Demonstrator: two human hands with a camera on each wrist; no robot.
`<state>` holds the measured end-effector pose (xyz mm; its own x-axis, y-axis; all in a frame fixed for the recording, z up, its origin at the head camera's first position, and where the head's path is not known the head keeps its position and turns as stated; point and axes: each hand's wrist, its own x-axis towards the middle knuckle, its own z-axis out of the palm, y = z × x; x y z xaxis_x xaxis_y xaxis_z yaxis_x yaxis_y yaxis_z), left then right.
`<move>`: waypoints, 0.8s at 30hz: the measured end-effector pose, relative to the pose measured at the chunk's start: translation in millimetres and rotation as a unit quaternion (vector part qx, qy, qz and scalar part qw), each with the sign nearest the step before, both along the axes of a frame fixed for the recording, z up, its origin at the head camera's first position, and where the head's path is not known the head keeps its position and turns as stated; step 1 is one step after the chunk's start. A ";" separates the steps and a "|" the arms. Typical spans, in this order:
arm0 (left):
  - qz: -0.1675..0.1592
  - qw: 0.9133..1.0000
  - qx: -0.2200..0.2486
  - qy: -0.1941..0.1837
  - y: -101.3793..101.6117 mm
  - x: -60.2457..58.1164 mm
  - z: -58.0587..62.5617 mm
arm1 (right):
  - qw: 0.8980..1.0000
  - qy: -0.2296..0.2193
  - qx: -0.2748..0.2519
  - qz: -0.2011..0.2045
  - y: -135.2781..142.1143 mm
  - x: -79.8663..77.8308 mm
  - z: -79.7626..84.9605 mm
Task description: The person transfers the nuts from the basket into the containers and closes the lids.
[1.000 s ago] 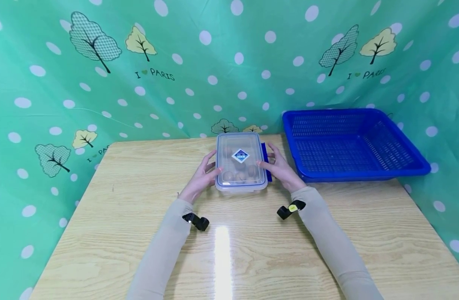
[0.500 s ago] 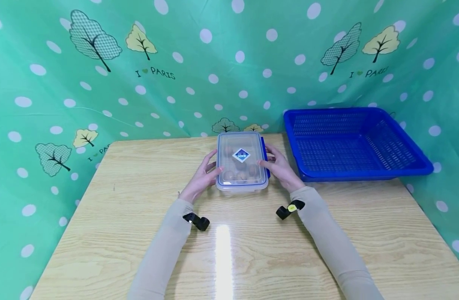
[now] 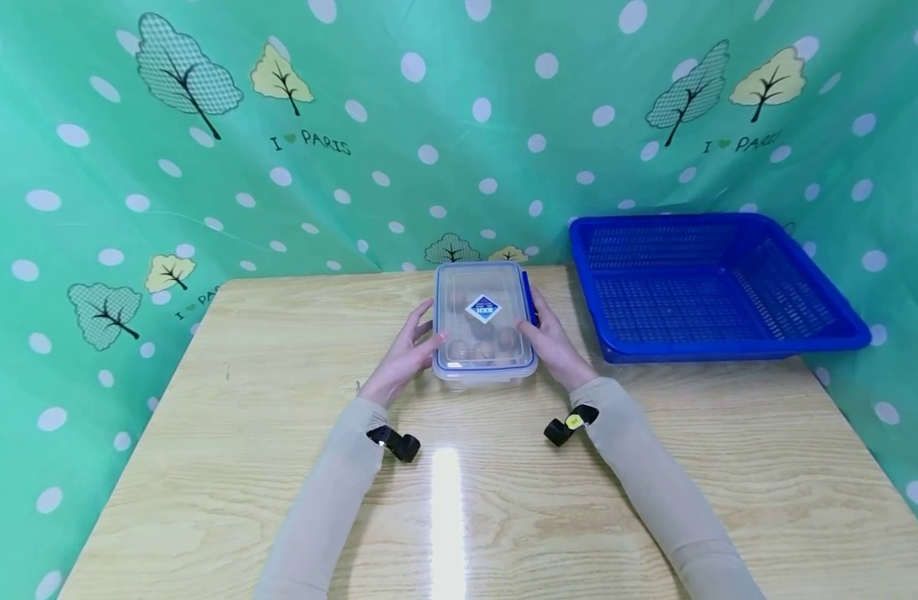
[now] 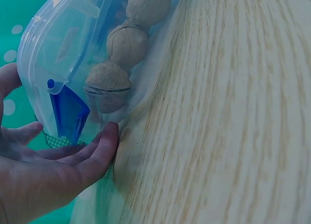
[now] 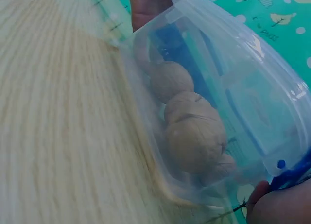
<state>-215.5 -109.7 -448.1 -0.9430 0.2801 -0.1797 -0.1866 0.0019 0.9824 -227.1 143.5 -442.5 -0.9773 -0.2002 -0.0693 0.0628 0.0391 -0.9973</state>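
Observation:
A clear plastic food container point(image 3: 469, 287) with a blue seal and a diamond-shaped label on its lid sits at the back middle of the table. Several walnuts point(image 4: 127, 45) show through its wall. My left hand point(image 3: 404, 360) holds its left side, thumb on the lid's edge. In the left wrist view the fingers lie beside a blue latch point(image 4: 68, 112), with one fingertip low at the container's wall. My right hand point(image 3: 561, 348) grips the opposite side, thumb on the lid. Its fingers are at the right blue latch point(image 3: 530, 300), mostly hidden behind the container's edge.
A blue plastic basket point(image 3: 729, 343) with perforated walls stands at the back right, near the right hand. Behind the wooden table point(image 3: 278, 467) hangs a green dotted curtain point(image 3: 398, 108) with printed trees. Each wrist wears a small black camera.
The right latch, which stuck out from the container's side, has swung in against it under the right hand. The right wrist has shifted slightly left. The left hand stays in place.

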 end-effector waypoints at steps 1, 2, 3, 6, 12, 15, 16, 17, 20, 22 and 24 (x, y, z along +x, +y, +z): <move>0.000 1.000 0.002 0.001 0.4 -0.3 -0.2 | 1.000 0.002 0.001 0.002 -0.7 0.1 0.1; -0.001 1.000 0.004 0.003 0.7 -0.6 -0.5 | 1.000 0.004 0.005 0.004 -1.5 0.3 0.4; -0.001 1.000 0.006 0.003 1.1 -0.8 -0.7 | 1.000 0.006 0.009 0.006 -2.1 0.4 0.7; 0.004 1.000 0.005 0.000 2.0 -1.2 -1.0 | 0.999 0.010 0.028 0.013 -3.4 1.0 1.7; 0.002 1.000 -0.007 0.002 2.0 -3.2 -0.9 | 0.999 0.012 0.049 0.011 -3.1 2.2 2.2; 0.002 1.000 -0.006 0.005 1.5 -4.1 -1.4 | 0.999 0.008 0.043 0.003 -3.4 1.8 0.7; 0.004 1.000 -0.006 0.005 1.2 -4.2 -1.7 | 0.999 0.008 0.041 0.002 -3.9 1.8 0.2; 0.005 1.000 -0.007 0.007 1.0 -4.2 -2.0 | 0.999 0.009 0.038 0.001 -4.3 1.6 -0.8; 0.014 1.000 -0.018 0.011 0.6 -3.6 -2.7 | 0.999 0.012 0.033 -0.005 -5.6 0.8 -4.5; 0.027 0.999 -0.025 0.012 1.1 -3.1 -3.2 | 0.999 0.013 0.033 -0.009 -6.2 0.6 -6.1; 0.042 0.999 -0.025 0.012 1.9 -2.6 -3.5 | 0.999 0.014 0.031 -0.013 -6.5 0.3 -7.7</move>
